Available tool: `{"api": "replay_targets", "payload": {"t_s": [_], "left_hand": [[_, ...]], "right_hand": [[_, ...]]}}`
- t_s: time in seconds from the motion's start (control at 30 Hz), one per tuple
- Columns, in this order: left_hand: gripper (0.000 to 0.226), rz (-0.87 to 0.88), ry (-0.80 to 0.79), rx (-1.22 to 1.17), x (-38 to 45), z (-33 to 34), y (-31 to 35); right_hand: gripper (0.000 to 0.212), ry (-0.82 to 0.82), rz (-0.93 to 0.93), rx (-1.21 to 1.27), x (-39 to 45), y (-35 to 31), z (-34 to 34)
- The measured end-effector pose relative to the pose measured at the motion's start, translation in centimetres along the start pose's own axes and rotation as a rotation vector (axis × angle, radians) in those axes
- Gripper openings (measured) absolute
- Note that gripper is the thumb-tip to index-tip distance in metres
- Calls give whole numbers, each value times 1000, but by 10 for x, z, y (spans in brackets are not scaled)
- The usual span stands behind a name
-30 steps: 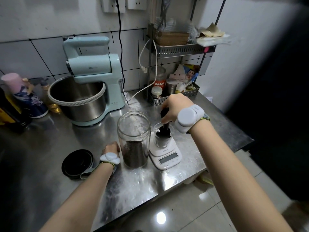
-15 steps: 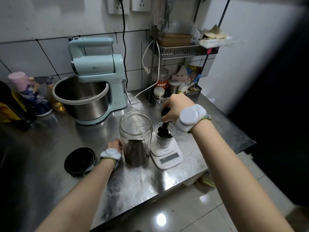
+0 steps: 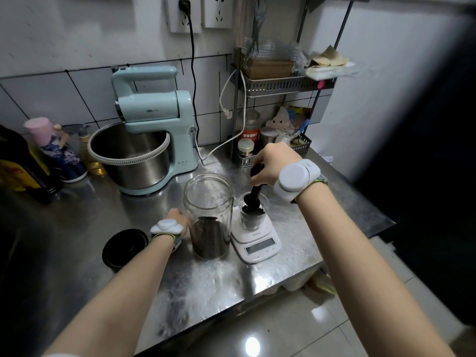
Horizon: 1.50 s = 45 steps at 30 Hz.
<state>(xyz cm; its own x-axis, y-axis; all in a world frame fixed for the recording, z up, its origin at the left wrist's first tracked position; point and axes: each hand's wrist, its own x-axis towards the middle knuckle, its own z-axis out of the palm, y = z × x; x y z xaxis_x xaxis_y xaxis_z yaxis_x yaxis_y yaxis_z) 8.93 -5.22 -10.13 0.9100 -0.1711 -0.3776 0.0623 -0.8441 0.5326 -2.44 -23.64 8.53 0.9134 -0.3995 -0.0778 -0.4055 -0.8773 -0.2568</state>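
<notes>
A tall glass jar (image 3: 208,202) with dark coffee beans in its lower third stands open on the steel counter. My left hand (image 3: 177,219) holds the jar's left side low down. Right of it a small clear cup (image 3: 253,215) holding dark beans sits on a white digital scale (image 3: 257,240). My right hand (image 3: 274,164) grips the handle of a black scoop (image 3: 253,197), whose bowl dips into the cup's mouth. The jar's black lid (image 3: 125,247) lies flat to the left of my left wrist.
A pale blue stand mixer (image 3: 154,112) with a steel bowl (image 3: 131,155) stands behind the jar. Bottles (image 3: 59,150) crowd the far left. A wire rack (image 3: 278,83) with tins and packets stands at the back right. The counter edge (image 3: 231,302) runs diagonally in front.
The view has shifted slightly, moving everything a little right in the frame. My right hand keeps the scoop in the cup and my left hand stays on the jar.
</notes>
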Motion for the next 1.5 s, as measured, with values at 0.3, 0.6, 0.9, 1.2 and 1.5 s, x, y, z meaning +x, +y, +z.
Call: {"api": "replay_targets", "payload": {"t_s": [0.3, 0.6, 0.9, 1.2, 1.5], "left_hand": [[51, 37, 215, -251, -12, -27, 22], [55, 162, 366, -521, -32, -45, 43], [37, 351, 217, -547, -39, -58, 56], [27, 408, 116, -338, -41, -62, 65], [38, 554, -13, -216, -33, -61, 50]], "right_hand": [[17, 73, -98, -50, -8, 0, -21], [23, 235, -230, 46, -24, -14, -58], [23, 211, -409, 140, -34, -47, -69], [35, -40, -408, -35, -2, -75, -13], [31, -182, -386, -286, 26, -86, 51]]}}
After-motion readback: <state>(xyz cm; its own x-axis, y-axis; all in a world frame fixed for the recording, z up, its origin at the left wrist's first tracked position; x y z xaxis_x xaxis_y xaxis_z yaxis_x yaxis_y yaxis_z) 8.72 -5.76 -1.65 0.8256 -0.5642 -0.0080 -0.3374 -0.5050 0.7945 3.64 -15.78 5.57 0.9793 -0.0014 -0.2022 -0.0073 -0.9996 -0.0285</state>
